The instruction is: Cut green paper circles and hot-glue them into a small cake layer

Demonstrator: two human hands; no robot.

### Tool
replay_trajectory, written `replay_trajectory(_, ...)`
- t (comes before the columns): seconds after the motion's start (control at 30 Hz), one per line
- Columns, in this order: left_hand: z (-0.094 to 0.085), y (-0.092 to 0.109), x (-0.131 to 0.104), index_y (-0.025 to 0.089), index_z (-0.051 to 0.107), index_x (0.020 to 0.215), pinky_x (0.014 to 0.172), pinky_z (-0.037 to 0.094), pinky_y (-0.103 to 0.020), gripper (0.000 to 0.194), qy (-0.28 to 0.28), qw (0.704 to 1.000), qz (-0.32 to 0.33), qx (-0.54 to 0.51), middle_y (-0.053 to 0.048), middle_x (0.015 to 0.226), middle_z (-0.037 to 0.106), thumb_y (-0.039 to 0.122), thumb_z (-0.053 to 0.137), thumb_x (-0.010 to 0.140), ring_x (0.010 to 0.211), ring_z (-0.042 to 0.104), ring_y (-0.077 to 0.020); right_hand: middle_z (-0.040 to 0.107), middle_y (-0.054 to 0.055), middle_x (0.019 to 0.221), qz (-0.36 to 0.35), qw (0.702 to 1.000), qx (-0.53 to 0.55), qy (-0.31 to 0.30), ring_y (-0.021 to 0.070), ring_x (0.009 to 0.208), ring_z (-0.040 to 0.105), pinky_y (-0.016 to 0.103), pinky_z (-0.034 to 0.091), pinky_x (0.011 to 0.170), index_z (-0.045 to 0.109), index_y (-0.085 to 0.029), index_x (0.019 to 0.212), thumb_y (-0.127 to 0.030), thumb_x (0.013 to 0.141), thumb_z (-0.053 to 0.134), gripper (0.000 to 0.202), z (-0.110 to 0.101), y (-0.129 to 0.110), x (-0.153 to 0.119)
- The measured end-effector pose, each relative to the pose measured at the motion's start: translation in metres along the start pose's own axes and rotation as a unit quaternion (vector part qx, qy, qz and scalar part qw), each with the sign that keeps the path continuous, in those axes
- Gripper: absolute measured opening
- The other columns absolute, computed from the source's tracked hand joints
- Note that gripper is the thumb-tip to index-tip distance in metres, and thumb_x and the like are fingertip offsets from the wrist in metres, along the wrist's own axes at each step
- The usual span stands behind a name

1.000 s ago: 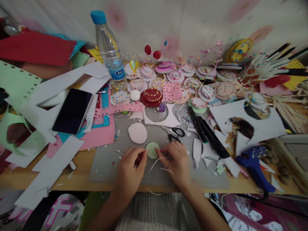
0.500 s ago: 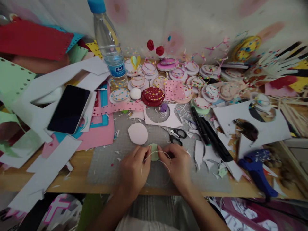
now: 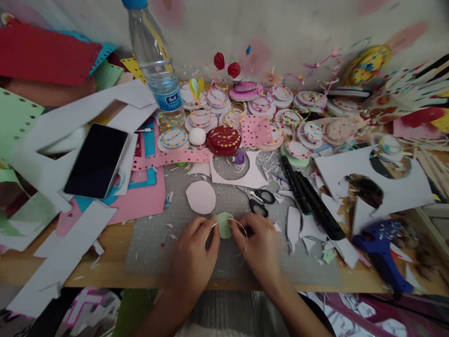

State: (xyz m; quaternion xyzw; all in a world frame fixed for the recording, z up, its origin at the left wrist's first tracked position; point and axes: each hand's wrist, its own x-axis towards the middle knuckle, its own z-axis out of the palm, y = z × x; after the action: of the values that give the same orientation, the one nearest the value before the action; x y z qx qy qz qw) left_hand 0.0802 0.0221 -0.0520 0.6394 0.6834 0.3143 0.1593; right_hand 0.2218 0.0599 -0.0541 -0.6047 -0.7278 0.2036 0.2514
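Note:
Over the grey cutting mat (image 3: 150, 248), both my hands are closed in a pinch on a thin, pale, curved strand that looks like wire. My left hand (image 3: 198, 250) grips its left part, and my right hand (image 3: 257, 241) grips its right part. A small light-green paper disc (image 3: 224, 225) shows between my fingertips, behind the strand; I cannot tell whether the fingers touch it. Just beyond my left hand lies a larger white paper disc (image 3: 201, 197). Black-handled scissors (image 3: 261, 200) rest past my right hand.
Several decorated layered discs (image 3: 223, 139) line the back, beside a water bottle (image 3: 164, 79). A phone (image 3: 96, 160) lies on papers at left. At right are black markers (image 3: 315, 206), a blue glue gun (image 3: 380, 252) and paper scraps. A cut-out white sheet (image 3: 242, 175) lies mid-table.
The strand showed as a wide loop over the green disc; now less of the loop is visible and the disc shows more fully. My hands have stayed close together. The view has shifted slightly.

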Motion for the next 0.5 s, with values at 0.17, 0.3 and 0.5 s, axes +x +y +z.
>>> replay_trajectory(0.17, -0.009, 0.001, -0.004, 0.013, 0.066, 0.111, 0.078, 0.053, -0.028, 0.027, -0.045, 0.997, -0.012, -0.060, -0.008, 0.094, 0.066, 0.014, 0.049, 0.090, 0.089, 0.065, -0.0180, 0.051, -0.003, 0.052, 0.018, 1.000, 0.004, -0.013, 0.0141, 0.052, 0.047, 0.029, 0.030, 0.059, 0.049, -0.019, 0.056, -0.032, 0.088, 0.058, 0.036, 0.000, -0.001, 0.001)
replay_trajectory(0.3, -0.021, -0.006, 0.000, 0.017, 0.060, 0.124, 0.083, 0.053, -0.027, 0.036, -0.138, 0.984, -0.012, -0.115, -0.007, 0.101, 0.065, 0.012, 0.047, 0.090, 0.093, 0.063, -0.0167, 0.050, -0.003, 0.052, 0.029, 0.999, -0.014, -0.025, 0.0145, 0.052, 0.046, 0.029, 0.029, 0.059, 0.049, -0.020, 0.056, -0.033, 0.088, 0.058, 0.036, -0.001, -0.002, 0.003)
replay_trajectory(0.5, -0.038, -0.024, 0.013, 0.024, 0.052, 0.135, 0.090, 0.050, -0.026, 0.041, -0.264, 0.951, -0.017, -0.162, -0.006, 0.112, 0.063, 0.019, 0.050, 0.094, 0.102, 0.061, -0.0150, 0.051, -0.002, 0.051, 0.032, 0.998, -0.046, -0.021, 0.0154, 0.051, 0.046, 0.028, 0.026, 0.055, 0.051, -0.020, 0.055, -0.035, 0.087, 0.059, 0.035, -0.003, -0.007, 0.006)
